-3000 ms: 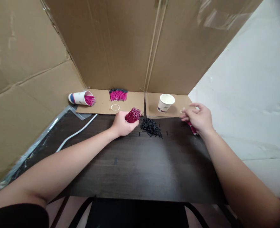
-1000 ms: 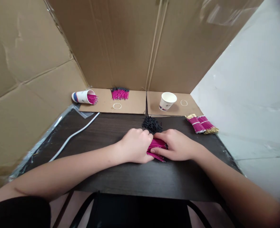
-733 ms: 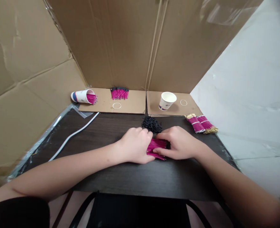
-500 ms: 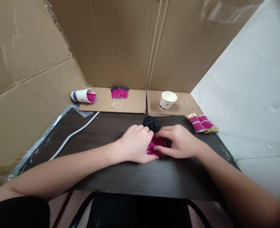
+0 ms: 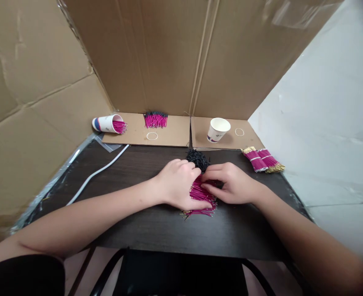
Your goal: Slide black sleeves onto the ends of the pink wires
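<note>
A loose heap of thin magenta wires (image 5: 202, 192) with metal tips lies on the dark table between my hands. My left hand (image 5: 179, 185) reaches over its left side, fingers curled at the back and thumb stretched along the front. From the right, my right hand (image 5: 230, 183) brings thumb and fingertips close together on the wires; any single wire in the pinch is too small to make out. Some wire ends stick out in front of my left thumb, pointing various ways. Touching the back of the heap is a pile of short black sleeves (image 5: 197, 159).
Behind, cardboard strips (image 5: 175, 139) carry a tipped paper cup (image 5: 105, 123) holding magenta wires, a row of black-ended wires (image 5: 156, 120), an upright paper cup (image 5: 218, 130) and two rubber bands (image 5: 152, 136). Banded wire bundles (image 5: 261, 159) lie right. A white cable (image 5: 98, 172) runs left.
My left thumb has shifted right across the wires, and several wire ends now show in front of it. The right thumb has moved up nearer its fingertips.
</note>
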The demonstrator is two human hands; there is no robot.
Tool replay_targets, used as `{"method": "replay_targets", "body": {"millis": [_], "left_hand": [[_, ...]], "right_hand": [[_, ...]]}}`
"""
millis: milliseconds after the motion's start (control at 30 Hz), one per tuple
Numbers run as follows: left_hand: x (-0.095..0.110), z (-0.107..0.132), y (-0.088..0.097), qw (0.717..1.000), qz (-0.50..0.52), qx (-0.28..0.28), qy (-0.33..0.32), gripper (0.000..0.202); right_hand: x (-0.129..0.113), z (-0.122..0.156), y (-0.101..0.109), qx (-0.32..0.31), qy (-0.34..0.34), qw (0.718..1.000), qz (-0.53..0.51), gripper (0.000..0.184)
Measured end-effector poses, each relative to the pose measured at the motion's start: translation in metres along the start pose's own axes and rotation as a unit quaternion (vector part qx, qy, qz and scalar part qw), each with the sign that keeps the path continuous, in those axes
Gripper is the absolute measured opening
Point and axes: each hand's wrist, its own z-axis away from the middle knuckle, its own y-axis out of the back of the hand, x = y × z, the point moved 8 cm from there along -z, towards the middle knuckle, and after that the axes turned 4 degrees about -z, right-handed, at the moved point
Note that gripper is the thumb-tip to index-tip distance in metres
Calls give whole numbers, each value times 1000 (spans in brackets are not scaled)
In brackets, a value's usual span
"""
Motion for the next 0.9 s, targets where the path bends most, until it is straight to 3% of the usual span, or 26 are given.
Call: {"method": "replay_targets", "body": {"millis": [100, 267, 400, 667, 900], "left_hand": [[-14, -2, 3, 997, 52, 37, 31, 70], [-62, -5, 4, 962, 176, 164, 130, 34], [-91, -9, -8, 940, 218, 201, 169, 4], [-93, -12, -19, 939, 241, 203, 136, 10], [-91, -13, -22, 944, 229, 209, 113, 11]], "right_hand": [[-2, -1, 6, 19, 13, 1000, -21, 17], [4, -4, 10, 22, -13, 998, -59, 19], [11, -4, 10, 17, -30, 996, -78, 20], [7, -3, 9, 39, -23, 998, -31, 21], [4, -5, -1, 21, -30, 999, 7, 22]]}}
